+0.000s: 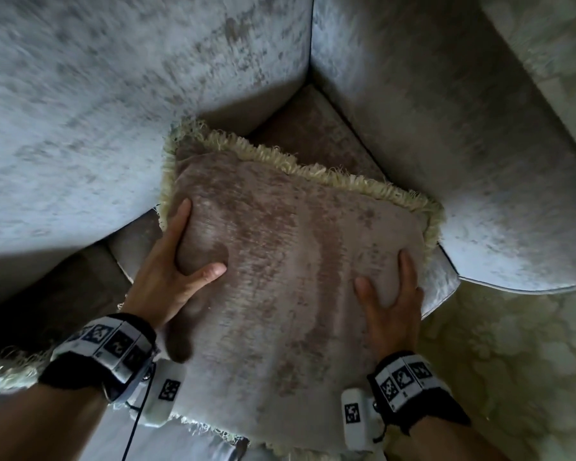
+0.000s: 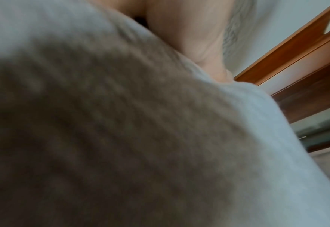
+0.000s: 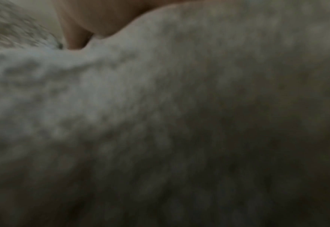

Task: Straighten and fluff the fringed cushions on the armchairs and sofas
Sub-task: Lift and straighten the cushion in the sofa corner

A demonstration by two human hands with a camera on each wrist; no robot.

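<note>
head: fringed cushion (image 1: 280, 261) tilted in the armchair (image 1: 446, 111) seat corner, left hand (image 1: 170, 277) and right hand (image 1: 393, 307) each grip a side, thumbs dug into the front | left wrist: blurred cushion fabric, thumb pressing in | right wrist: blurred fabric, finger against it

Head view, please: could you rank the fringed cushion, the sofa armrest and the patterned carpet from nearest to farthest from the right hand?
1. Fringed cushion: gripped by the right hand.
2. Sofa armrest: just beyond, up and right.
3. Patterned carpet: on the floor, lower right.
</note>
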